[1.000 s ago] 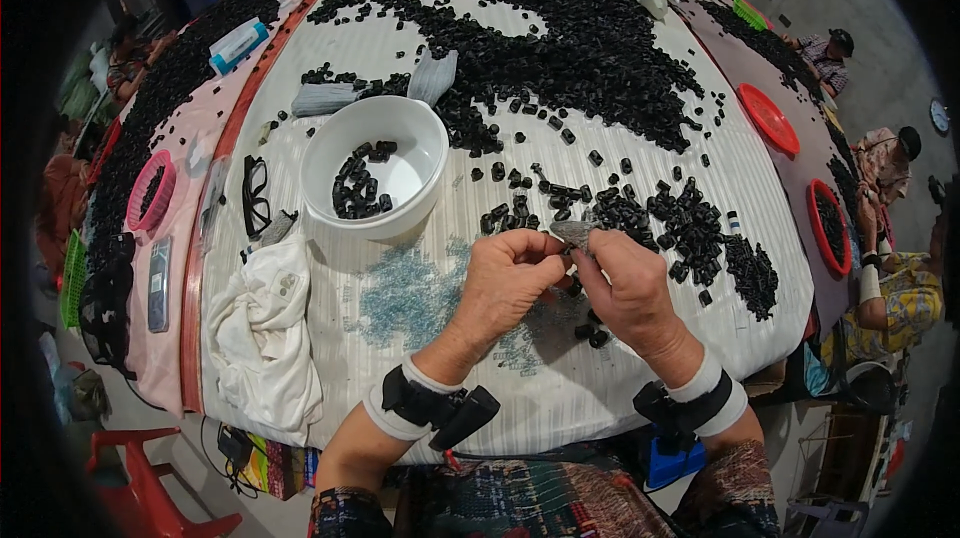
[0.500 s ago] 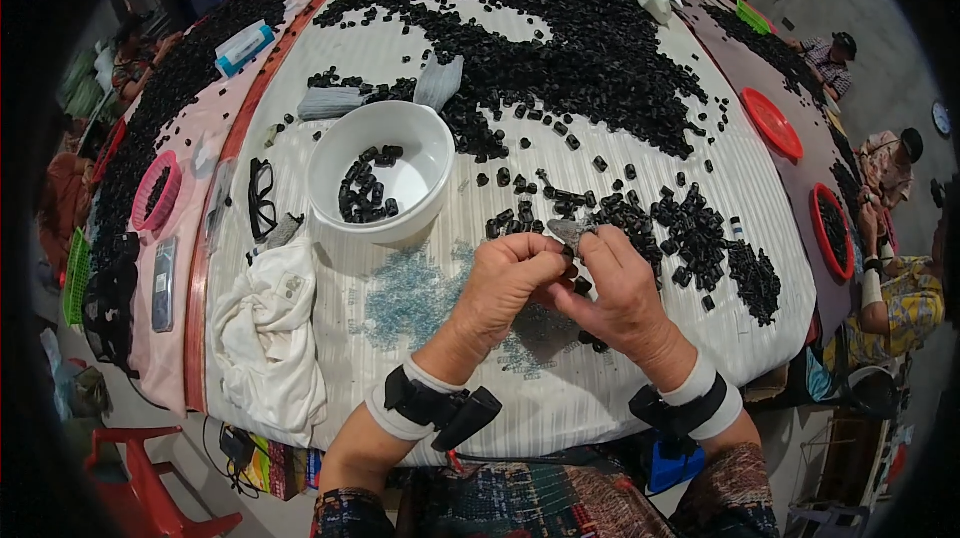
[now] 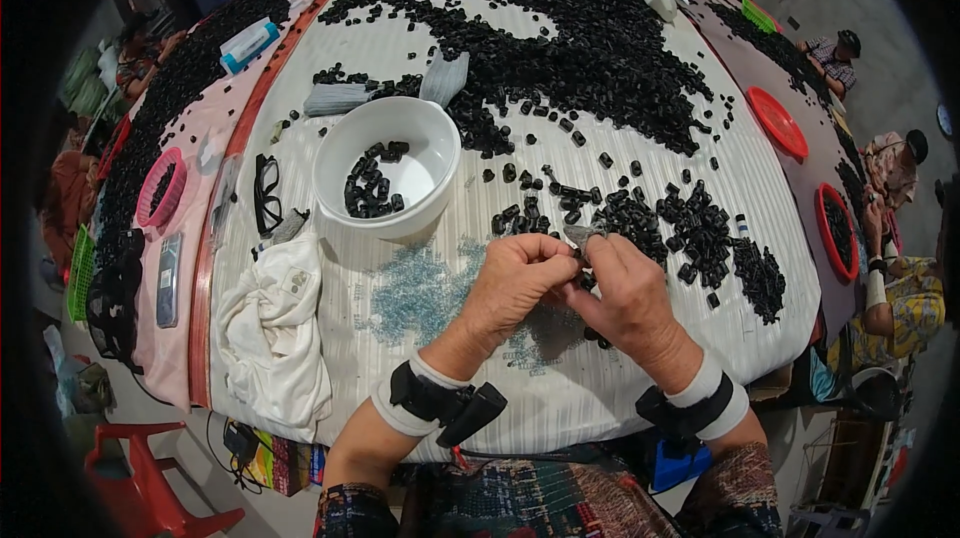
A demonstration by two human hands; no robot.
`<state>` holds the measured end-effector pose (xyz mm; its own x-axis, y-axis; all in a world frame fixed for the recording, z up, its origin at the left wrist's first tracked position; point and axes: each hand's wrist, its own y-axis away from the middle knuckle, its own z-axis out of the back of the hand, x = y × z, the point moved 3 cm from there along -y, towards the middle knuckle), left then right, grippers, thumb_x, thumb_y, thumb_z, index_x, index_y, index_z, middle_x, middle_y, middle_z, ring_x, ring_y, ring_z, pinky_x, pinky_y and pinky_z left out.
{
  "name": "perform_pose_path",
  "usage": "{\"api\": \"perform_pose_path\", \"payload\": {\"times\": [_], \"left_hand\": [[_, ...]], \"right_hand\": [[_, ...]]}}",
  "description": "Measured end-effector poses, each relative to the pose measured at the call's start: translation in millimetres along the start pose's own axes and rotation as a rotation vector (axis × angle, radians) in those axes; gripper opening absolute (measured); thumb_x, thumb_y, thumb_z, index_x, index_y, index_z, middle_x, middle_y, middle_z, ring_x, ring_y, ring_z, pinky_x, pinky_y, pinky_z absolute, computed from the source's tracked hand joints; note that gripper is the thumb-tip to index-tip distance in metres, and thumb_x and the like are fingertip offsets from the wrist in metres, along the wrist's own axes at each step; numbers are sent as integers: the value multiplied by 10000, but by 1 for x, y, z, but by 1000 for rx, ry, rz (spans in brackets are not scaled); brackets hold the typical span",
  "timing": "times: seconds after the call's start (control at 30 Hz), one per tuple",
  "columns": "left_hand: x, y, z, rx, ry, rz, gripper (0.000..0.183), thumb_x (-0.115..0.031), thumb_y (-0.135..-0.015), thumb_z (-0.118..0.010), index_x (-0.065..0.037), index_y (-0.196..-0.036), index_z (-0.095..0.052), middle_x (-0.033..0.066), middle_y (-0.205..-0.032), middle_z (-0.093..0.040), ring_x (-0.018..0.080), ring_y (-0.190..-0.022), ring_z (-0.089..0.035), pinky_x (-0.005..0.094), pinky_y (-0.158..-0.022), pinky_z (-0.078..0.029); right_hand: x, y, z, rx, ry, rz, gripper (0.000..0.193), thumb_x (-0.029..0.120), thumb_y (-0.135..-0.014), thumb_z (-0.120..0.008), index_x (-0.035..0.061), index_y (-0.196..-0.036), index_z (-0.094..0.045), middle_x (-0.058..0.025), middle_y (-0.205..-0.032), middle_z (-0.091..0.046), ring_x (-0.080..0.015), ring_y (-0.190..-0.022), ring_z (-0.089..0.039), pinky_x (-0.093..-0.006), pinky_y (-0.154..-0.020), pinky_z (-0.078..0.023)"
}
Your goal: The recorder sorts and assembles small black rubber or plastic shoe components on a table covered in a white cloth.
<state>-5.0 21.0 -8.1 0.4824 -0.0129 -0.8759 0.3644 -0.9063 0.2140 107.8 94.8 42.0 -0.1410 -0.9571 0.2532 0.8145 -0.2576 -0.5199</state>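
Observation:
My left hand (image 3: 508,286) and my right hand (image 3: 634,304) meet above the near middle of the table. Their fingertips are pinched together on a small black plastic piece (image 3: 577,253), mostly hidden by the fingers. A grey cloth finger cover (image 3: 582,235) shows at my right fingertips. Below and left of the hands lie many tiny pale-blue pieces, like small springs (image 3: 412,290). Just beyond the hands is a loose heap of black plastic pieces (image 3: 630,218). A white bowl (image 3: 432,176), left of it, holds several black pieces.
A large black pile (image 3: 580,58) covers the far table. On the left are eyeglasses (image 3: 266,196), a white cloth (image 3: 270,333), a phone (image 3: 168,280) and a pink basket (image 3: 176,188). Red trays (image 3: 778,123) and seated people are at right. A red chair (image 3: 150,478) stands lower left.
The view has shifted slightly, so the table appears a little farther right and lower. Both hands stay together, the right fingers slightly more closed around the fingertips of the left.

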Motion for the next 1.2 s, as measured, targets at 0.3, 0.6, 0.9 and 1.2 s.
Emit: {"api": "perform_pose_path", "payload": {"times": [0.3, 0.6, 0.9, 1.2], "left_hand": [[-2, 1, -3, 35, 21, -7, 185, -160, -839, -666, 9, -913, -658, 43, -800, -656, 94, -699, -626, 216, -575, -514], [-2, 0, 0, 54, 20, -10, 163, -137, -850, -654, 16, -906, -657, 53, -811, -652, 113, -701, -629, 236, -602, -539], [2, -1, 0, 111, -24, -8, 150, -124, -841, -657, 12, -904, -648, 59, -809, -654, 99, -686, -620, 222, -616, -526], [-21, -3, 6, -46, 158, -182, 167, -144, -904, -596, -30, -1022, -561, 139, -885, -663, 156, -695, -666, 275, -556, -560]], "right_hand": [[-6, -4, 7, -76, -24, -7, 272, 33, -610, -711, 23, -791, -509, -93, -674, -487, -252, -620, -551, -346, -526, -474], [-4, -1, 4, -96, -35, 25, 219, 32, -639, -696, 32, -733, -498, -88, -635, -465, -245, -581, -532, -349, -510, -466], [-7, 2, 5, -47, -47, 45, 208, 62, -658, -691, 32, -773, -520, -90, -659, -488, -247, -607, -549, -345, -528, -478], [-62, -6, 25, -27, -184, -202, 238, 45, -762, -625, -9, -979, -545, -156, -828, -553, -330, -750, -576, -379, -656, -482]]}}
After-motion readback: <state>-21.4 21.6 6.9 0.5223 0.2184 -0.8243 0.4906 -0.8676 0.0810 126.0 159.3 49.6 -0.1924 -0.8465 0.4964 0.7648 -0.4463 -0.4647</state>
